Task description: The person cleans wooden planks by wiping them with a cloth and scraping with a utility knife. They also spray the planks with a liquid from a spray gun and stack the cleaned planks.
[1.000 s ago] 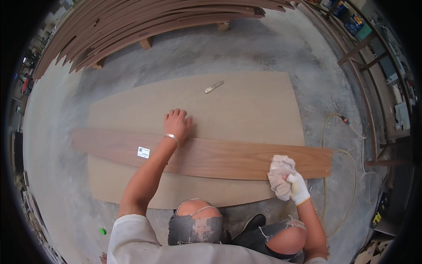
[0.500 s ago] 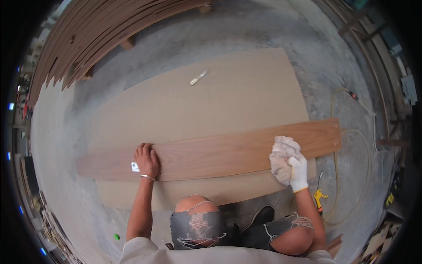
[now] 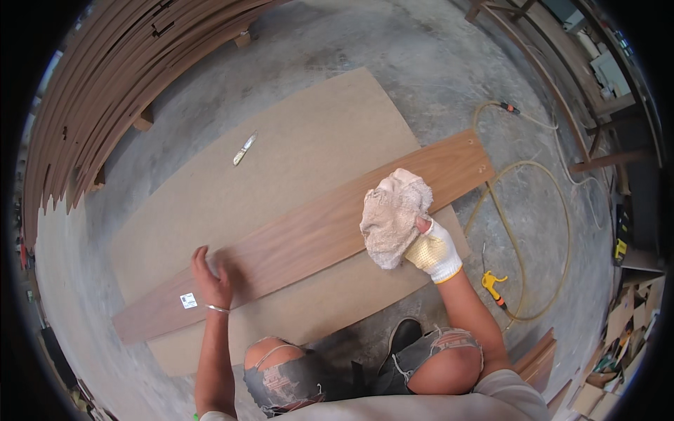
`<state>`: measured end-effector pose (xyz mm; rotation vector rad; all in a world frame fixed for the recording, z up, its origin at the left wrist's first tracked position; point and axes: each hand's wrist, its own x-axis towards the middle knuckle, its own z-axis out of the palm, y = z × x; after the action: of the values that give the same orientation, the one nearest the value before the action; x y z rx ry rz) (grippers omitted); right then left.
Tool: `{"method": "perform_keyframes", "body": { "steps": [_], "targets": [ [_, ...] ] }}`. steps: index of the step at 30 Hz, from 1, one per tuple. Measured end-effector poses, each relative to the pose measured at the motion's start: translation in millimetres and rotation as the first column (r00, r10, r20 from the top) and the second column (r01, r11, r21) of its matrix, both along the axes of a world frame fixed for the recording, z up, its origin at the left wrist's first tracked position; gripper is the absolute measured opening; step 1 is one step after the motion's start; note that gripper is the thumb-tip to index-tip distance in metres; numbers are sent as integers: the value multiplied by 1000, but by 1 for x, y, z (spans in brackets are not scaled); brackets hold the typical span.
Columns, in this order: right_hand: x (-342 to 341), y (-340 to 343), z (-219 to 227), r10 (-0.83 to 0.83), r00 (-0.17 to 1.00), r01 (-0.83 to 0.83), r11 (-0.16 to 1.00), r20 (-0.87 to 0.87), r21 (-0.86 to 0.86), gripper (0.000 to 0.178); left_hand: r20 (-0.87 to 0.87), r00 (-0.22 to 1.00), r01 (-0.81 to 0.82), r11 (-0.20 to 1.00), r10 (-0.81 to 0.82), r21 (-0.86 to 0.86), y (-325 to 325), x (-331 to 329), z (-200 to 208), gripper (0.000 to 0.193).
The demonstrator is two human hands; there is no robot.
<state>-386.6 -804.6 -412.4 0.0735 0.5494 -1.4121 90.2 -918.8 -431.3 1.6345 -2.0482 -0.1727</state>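
Note:
A long reddish-brown wooden board (image 3: 309, 235) lies slantwise on a large tan sheet (image 3: 295, 137), with a small white label (image 3: 188, 300) near its left end. My left hand (image 3: 212, 281) is bare, with a band at the wrist. It hovers just over the board beside the label, fingers apart and holding nothing. My right hand (image 3: 434, 251), in a white knit glove with a yellow cuff, grips a crumpled pale pinkish rag (image 3: 397, 217). The rag appears raised above the board and hides part of it.
A knife (image 3: 245, 148) lies on the sheet's far part. Stacked brown planks (image 3: 133, 70) rest on blocks at far left. On the right are a yellow air blow gun (image 3: 493, 284), its looped hose (image 3: 570, 231) and a rack (image 3: 540, 70).
My head view has turned, so the board now slants more. My left hand has come up from lying flat on the board, and my right hand has lifted the rag off it.

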Motion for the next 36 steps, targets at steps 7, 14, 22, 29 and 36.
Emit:
{"method": "perform_keyframes", "body": {
  "steps": [7,14,22,29,36],
  "targets": [
    [37,-42,51,217,941,-257,957,-259,-132,69,-827,323,842,259,460,473,-2,-168,83,58],
    [53,-69,89,125,884,-162,986,-450,-44,56,-837,303,763,410,456,500,-21,-177,94,45],
    [61,-74,105,27,809,-117,986,-587,-115,47,-877,440,209,927,196,312,-16,-165,130,21],
    [129,-87,152,-138,-110,-597,801,-984,-46,58,-976,115,783,587,186,204,13,-148,95,81],
    [108,-85,149,-156,355,-301,914,-922,-271,51,-686,-524,669,742,506,36,2,-132,114,51]
  ]
}}
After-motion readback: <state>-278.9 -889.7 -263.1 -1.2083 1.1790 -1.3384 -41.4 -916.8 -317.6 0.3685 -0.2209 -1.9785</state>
